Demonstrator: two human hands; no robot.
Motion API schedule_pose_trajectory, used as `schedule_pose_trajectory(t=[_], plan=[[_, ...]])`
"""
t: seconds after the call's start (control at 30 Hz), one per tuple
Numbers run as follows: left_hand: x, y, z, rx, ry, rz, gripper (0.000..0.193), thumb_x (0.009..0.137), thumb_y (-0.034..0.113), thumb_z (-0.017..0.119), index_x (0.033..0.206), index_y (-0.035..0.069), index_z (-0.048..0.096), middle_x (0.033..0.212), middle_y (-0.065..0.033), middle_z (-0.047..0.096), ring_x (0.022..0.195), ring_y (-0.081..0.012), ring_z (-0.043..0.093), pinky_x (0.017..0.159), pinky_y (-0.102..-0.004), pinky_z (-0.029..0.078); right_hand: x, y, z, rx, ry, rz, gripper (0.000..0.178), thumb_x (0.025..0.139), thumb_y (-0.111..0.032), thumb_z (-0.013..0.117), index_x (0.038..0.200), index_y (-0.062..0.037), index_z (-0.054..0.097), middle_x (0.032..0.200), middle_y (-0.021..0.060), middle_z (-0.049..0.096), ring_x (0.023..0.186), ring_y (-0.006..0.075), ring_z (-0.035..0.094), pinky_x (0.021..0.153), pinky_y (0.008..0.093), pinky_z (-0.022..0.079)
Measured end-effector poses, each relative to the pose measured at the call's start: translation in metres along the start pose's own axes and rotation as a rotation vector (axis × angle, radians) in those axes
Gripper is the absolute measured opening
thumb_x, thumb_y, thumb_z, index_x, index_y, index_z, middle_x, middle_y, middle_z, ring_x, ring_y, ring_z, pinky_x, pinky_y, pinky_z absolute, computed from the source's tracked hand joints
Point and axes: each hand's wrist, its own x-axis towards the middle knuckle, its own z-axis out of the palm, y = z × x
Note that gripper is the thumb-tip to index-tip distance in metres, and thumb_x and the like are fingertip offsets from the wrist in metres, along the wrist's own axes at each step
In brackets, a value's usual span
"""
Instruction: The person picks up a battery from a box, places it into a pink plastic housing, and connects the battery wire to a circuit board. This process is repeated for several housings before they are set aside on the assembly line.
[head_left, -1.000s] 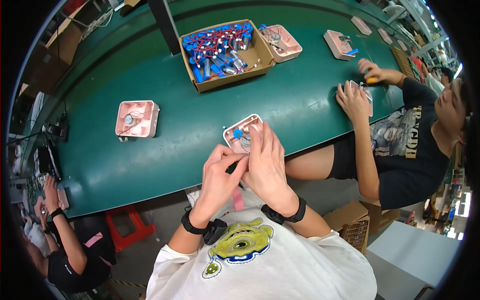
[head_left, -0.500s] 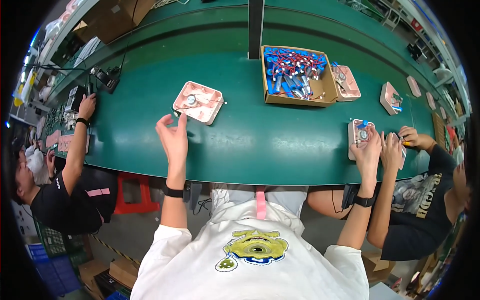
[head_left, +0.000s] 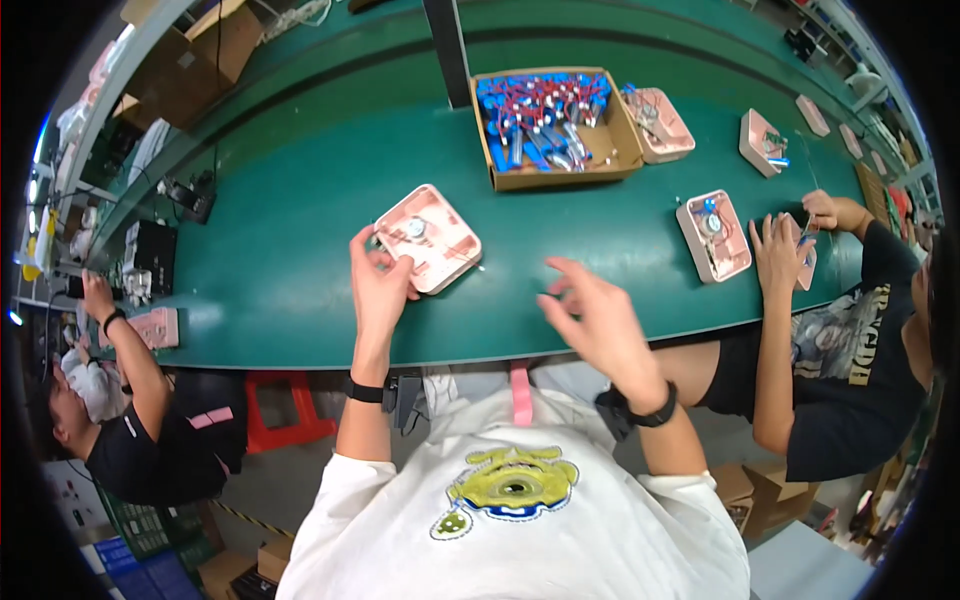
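My left hand grips the near left edge of a square pink plastic housing, thumb on one side and fingers on the other. The housing lies open side up and slightly turned, with a round silver part and thin wires inside. To the right of it, my right hand hangs over the table's near part, fingers apart and nothing in them. Farther right stands a second pink housing with a round part, wires and a blue piece inside; neither of my hands touches it.
A cardboard box of blue cylindrical cells with red leads stands at the back, beside another pink housing. On the right a co-worker's hands work at a housing. At the left another person's hand is near dark devices. A post rises behind.
My left hand has moved to the housing's edge and taken hold; the housing has turned and come nearer. My right hand has let go of the right housing and swung left.
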Motion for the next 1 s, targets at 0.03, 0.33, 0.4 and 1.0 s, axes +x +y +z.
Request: schedule_pose_trajectory(t=[0.03,0.33,0.4,1.0], plan=[[-0.009,0.004,0.011,-0.002,-0.042,0.013,0.071,0.088,-0.001,0.067,0.151,-0.004,0.035,0.082,-0.0077,0.061,0.058,-0.0168,0.066,0.047,-0.0301,0.054,0.004,-0.004,0.009,0.000,-0.014,0.019,0.044,0.095,-0.009,0.075,0.136,-0.0051,0.061,0.098,0.0135,0.075,0.072,0.0213,0.075,0.068,0.0348,0.060],[-0.060,0.009,0.045,0.014,-0.350,0.043,0.069,0.089,0.000,0.068,0.151,-0.003,0.038,0.084,-0.0072,0.061,0.068,-0.0134,0.067,0.056,-0.0297,0.057,-0.027,-0.011,0.018,0.085,0.058,0.063,0.026,0.099,0.000,0.066,0.125,0.0026,0.062,0.098,0.0167,0.078,0.080,0.0188,0.078,0.064,0.0299,0.061],[-0.058,0.007,0.046,-0.029,-0.409,0.031,0.067,0.090,0.000,0.068,0.151,-0.002,0.039,0.086,-0.0068,0.062,0.069,-0.0125,0.067,0.058,-0.0294,0.057,-0.032,-0.016,0.007,0.122,0.101,0.091,0.023,0.100,0.001,0.064,0.123,0.0042,0.061,0.099,0.0164,0.079,0.082,0.0183,0.078,0.064,0.0293,0.061],[-0.024,0.015,0.049,0.282,-0.467,0.756,0.037,0.091,0.002,0.074,0.127,0.007,0.070,0.115,-0.0125,0.069,0.101,-0.0272,0.067,0.077,-0.0359,0.056,0.013,-0.001,-0.017,0.840,0.193,0.080,0.023,0.107,-0.007,0.060,0.122,0.0071,0.070,0.104,0.0150,0.076,0.083,0.0145,0.071,0.067,0.0276,0.060]])
